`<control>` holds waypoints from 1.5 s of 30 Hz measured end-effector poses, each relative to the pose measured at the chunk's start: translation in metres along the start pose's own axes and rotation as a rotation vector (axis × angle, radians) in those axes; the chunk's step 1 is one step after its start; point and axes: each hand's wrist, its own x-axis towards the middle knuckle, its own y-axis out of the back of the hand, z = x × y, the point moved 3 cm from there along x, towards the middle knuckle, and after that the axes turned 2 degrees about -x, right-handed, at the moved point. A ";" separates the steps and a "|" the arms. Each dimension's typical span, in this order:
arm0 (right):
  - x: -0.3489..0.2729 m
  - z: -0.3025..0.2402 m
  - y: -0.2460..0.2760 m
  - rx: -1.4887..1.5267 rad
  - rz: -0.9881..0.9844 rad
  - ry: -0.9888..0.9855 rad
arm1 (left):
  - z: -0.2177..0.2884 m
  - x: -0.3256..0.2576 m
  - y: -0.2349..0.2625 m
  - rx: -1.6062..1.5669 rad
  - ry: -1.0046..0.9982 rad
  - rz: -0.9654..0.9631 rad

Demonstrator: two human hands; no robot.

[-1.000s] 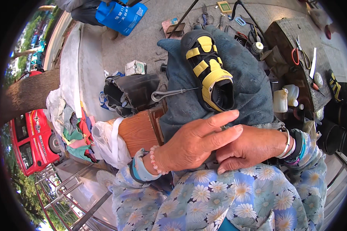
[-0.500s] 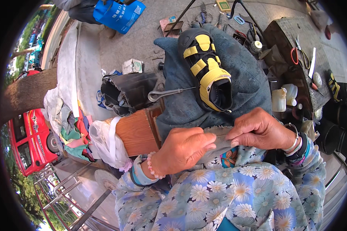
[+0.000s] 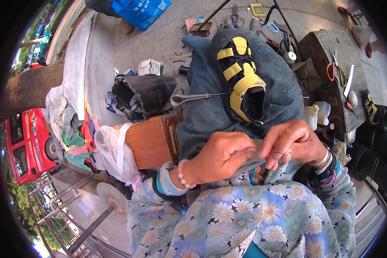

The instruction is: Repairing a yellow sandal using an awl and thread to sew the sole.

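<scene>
Above my lap, my left hand (image 3: 230,155) is closed in a pinch; what its fingertips hold is too small or hidden to make out. Close beside it, my right hand (image 3: 290,144) has thumb and fingers pressed together, with a thin dark thread (image 3: 277,153) showing at them. Grey cloth with a frayed edge (image 3: 245,164) lies under and behind both hands. Just beyond, a black and yellow sandal (image 3: 244,79) rests on a dark blue cloth (image 3: 284,99) over my knees, its opening toward me. Left of the sandal lies an awl (image 3: 182,100) with a looped grey handle, its point toward the sandal.
A wooden box (image 3: 146,144) and a black bag (image 3: 152,94) are on the left, near fabric scraps (image 3: 77,146). On the right, a worn wooden chest (image 3: 331,47) carries scissors (image 3: 336,69). A second sandal (image 3: 370,109) lies past it. Tools lie on the ground ahead.
Both hands have drawn closer together and shifted slightly right. My right fingers have come off the frayed cloth edge, and a dark thread now shows there. The whole view has shifted a little.
</scene>
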 end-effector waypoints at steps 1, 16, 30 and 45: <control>-0.001 0.001 0.001 0.013 0.000 -0.035 | -0.002 0.000 0.000 -0.013 0.011 0.009; 0.055 0.012 0.019 -1.306 0.359 -0.027 | -0.039 0.005 0.076 1.072 -0.082 0.155; 0.063 0.036 0.036 -1.176 0.552 0.026 | -0.047 0.016 0.090 0.764 -0.070 -0.002; 0.072 0.033 0.032 -1.208 0.563 -0.139 | -0.043 0.014 0.077 0.740 0.058 0.061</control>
